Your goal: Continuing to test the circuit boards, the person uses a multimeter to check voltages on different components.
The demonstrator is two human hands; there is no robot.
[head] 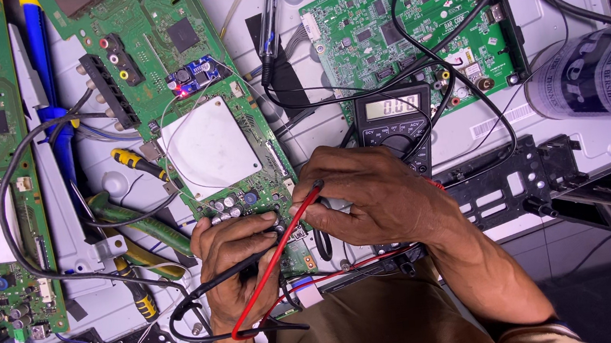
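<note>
1. Centrally, the green circuit board [200, 122] with the white square shield lies on the bench; everything below is placed against it.
2. At the board's lower edge the left hand [236, 267] is closed around the black probe [229, 276], its tip hidden under the fingers near the small capacitors.
3. Just right of that edge the right hand [374, 198] pinches the red probe [293, 230] between thumb and fingers, the point aimed at the board's lower right corner.
4. The red lead [253, 319] loops down below the board and crosses the black lead.
5. To the board's right, behind the right hand, sits the multimeter [395, 119] – its display is lit, and black cables are draped across it.
6. A blue module [191, 76] with a red light glows at the board's upper part, so the board looks powered.
7. Left of the board lie green-handled pliers [139, 229] and a yellow-and-black screwdriver [134, 162].
8. Risk, as a judgement: both tips work close together among tight parts – a slip could bridge 2 points and short them.
9. The crossed leads could also snag and drag a tip off its spot.
</note>
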